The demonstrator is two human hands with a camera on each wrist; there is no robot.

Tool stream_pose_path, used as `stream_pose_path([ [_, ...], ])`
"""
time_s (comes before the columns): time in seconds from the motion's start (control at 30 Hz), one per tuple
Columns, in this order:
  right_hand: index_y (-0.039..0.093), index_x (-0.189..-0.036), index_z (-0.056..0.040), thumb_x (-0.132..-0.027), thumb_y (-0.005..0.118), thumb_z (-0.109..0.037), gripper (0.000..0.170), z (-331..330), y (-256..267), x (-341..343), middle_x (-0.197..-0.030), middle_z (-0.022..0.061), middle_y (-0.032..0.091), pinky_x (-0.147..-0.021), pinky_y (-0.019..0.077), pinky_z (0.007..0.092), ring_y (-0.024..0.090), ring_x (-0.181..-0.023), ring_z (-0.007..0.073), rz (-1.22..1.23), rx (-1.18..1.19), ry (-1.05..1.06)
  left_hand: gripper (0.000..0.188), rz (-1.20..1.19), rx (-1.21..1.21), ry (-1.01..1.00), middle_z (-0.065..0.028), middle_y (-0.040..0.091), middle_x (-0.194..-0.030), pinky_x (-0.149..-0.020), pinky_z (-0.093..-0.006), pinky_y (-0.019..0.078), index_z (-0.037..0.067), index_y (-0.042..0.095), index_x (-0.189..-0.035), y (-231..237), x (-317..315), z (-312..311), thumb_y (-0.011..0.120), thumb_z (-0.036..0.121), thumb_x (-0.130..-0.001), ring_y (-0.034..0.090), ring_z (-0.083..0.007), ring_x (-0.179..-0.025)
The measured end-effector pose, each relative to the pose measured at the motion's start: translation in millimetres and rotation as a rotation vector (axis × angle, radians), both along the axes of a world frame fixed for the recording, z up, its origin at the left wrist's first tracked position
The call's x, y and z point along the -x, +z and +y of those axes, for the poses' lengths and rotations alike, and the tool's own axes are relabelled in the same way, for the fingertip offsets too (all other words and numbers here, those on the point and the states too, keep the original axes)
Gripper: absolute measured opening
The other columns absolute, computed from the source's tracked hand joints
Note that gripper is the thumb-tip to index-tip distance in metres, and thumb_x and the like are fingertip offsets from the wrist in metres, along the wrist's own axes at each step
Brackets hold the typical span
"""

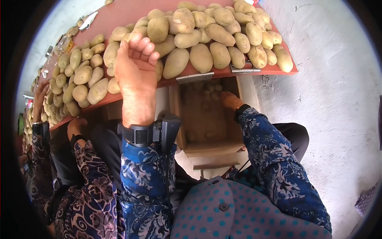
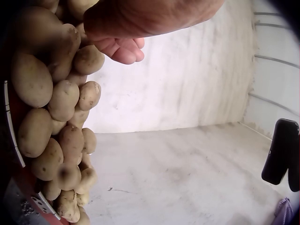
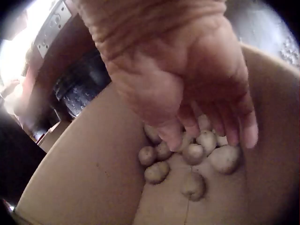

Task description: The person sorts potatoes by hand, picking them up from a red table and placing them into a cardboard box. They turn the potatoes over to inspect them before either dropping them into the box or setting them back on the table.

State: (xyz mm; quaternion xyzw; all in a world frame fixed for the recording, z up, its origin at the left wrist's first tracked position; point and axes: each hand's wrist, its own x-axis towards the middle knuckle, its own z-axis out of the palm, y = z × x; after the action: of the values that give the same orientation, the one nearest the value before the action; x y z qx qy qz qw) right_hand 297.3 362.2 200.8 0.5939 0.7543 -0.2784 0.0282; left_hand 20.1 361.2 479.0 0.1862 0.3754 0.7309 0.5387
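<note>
My left hand is raised at the front of a potato pile, palm turned up and fingers loosely bent, holding nothing. In the left wrist view its fingertips stick out beside the pile. My right hand reaches down into a cardboard box below the table edge. In the right wrist view the fingers of that hand hang down, spread apart, over several small potatoes on the box floor. Those fingers partly hide the potatoes behind them.
The red table carries more potatoes to the left. Metal hinges run along its front edge. At my left sits another person, whose patterned sleeve and hands show near the table. A pale wall stands on the right.
</note>
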Motion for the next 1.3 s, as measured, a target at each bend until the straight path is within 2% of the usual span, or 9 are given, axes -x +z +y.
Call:
stream_pose_path([
  [0.13, 0.066, -0.107, -0.0028, -0.086, 0.052, -0.02, 0.03, -9.8, -27.6, 15.5, -0.109, 0.0204, 0.065, -0.089, 0.0492, 0.0445, 0.062, -0.104, 0.0353, 0.134, -0.053, 0.101, 0.032, 0.025, 0.004, -0.004, -0.0046, 0.064, -0.09, -0.072, -0.0315, 0.0495, 0.003, 0.062, -0.105, -1.4, 1.1, 1.9, 0.045, 0.03, -0.098, 0.059, -0.0152, -0.08],
  [0.4, 0.067, -0.108, -0.005, -0.09, 0.047, -0.021, 0.032, -32.7, -85.2, 36.9, -0.113, 0.0223, 0.063, -0.09, 0.0486, 0.0441, 0.061, -0.107, 0.0341, -0.068, 0.166, 0.244, 0.03, 0.049, -0.054, -0.09, -0.0047, 0.063, -0.09, -0.07, -0.0303, 0.0488, 0.002, 0.062, -0.104, -5.5, 0.5, 1.7, 0.049, 0.028, -0.097, 0.058, -0.015, -0.078],
  [0.53, 0.061, -0.12, -0.0063, -0.09, 0.044, -0.024, 0.038, -17.3, -114.3, 39.8, -0.117, 0.0235, 0.061, -0.094, 0.045, 0.0464, 0.06, -0.109, 0.0348, -0.114, 0.23, 0.321, 0.03, 0.04, -0.082, -0.128, -0.0059, 0.063, -0.091, -0.07, -0.0298, 0.0481, 0.0, 0.061, -0.105, -7.5, 3.1, 1.0, 0.049, 0.026, -0.097, 0.057, -0.0157, -0.078],
  [0.6, 0.055, -0.126, -0.0062, -0.089, 0.048, -0.023, 0.041, -9.7, -185.6, 37.2, -0.115, 0.0153, 0.064, -0.09, 0.0491, 0.044, 0.063, -0.103, 0.0317, -0.023, -0.328, 0.28, 0.029, 0.036, -0.096, -0.145, -0.0063, 0.062, -0.092, -0.07, -0.0297, 0.0478, -0.001, 0.06, -0.106, -7.0, 3.0, -0.4, 0.049, 0.025, -0.098, 0.056, -0.0164, -0.078],
  [0.63, 0.055, -0.126, -0.0062, -0.089, 0.048, -0.023, 0.041, -0.4, -168.0, 41.2, -0.115, 0.0153, 0.064, -0.09, 0.0491, 0.044, 0.063, -0.103, 0.0317, -0.02, -0.327, 0.277, 0.029, 0.039, -0.095, -0.148, -0.0063, 0.062, -0.092, -0.07, -0.0297, 0.0478, -0.001, 0.06, -0.106, -6.3, 1.9, -0.7, 0.049, 0.025, -0.098, 0.056, -0.0164, -0.078],
  [0.7, 0.046, -0.136, -0.0099, -0.091, 0.042, -0.022, 0.046, 20.9, -102.9, 55.8, -0.131, 0.0136, 0.054, -0.095, 0.0395, 0.0617, 0.049, -0.123, 0.0363, -0.229, -0.089, 0.051, 0.029, 0.05, -0.089, -0.145, -0.0063, 0.061, -0.093, -0.07, -0.0294, 0.0476, -0.001, 0.06, -0.107, -6.4, 1.0, -1.8, 0.048, 0.024, -0.098, 0.056, -0.0161, -0.078],
  [0.83, 0.048, -0.135, -0.013, -0.092, 0.043, -0.025, 0.045, 37.8, -115.6, 42.3, -0.132, 0.0136, 0.051, -0.095, 0.0365, 0.0659, 0.043, -0.128, 0.0358, -0.127, -0.134, 0.095, 0.03, 0.093, -0.033, -0.09, -0.0042, 0.062, -0.089, -0.067, -0.0295, 0.0461, 0.003, 0.061, -0.103, -3.2, -2.7, -0.4, 0.048, 0.03, -0.098, 0.055, -0.0142, -0.077],
  [1.03, 0.05, -0.134, -0.019, -0.09, 0.047, -0.043, 0.05, 69.0, -180.1, 36.9, -0.137, 0.0144, 0.048, -0.102, 0.0378, 0.0525, 0.044, -0.127, 0.0333, 0.012, -0.433, -0.101, 0.029, 0.129, -0.006, -0.061, -0.0035, 0.061, -0.089, -0.066, -0.0286, 0.0445, 0.004, 0.06, -0.103, 0.8, -11.4, -3.2, 0.048, 0.03, -0.098, 0.053, -0.0134, -0.075],
  [1.3, 0.051, -0.133, -0.0183, -0.09, 0.047, -0.042, 0.049, 91.6, -150.4, 55.6, -0.136, 0.0143, 0.049, -0.1, 0.0388, 0.0523, 0.046, -0.126, 0.0333, -0.003, -0.27, -0.106, 0.028, 0.147, 0.011, -0.055, -0.0015, 0.06, -0.085, -0.062, -0.027, 0.0408, 0.007, 0.059, -0.101, 2.9, -22.2, -3.2, 0.048, 0.033, -0.098, 0.051, -0.0117, -0.072],
])
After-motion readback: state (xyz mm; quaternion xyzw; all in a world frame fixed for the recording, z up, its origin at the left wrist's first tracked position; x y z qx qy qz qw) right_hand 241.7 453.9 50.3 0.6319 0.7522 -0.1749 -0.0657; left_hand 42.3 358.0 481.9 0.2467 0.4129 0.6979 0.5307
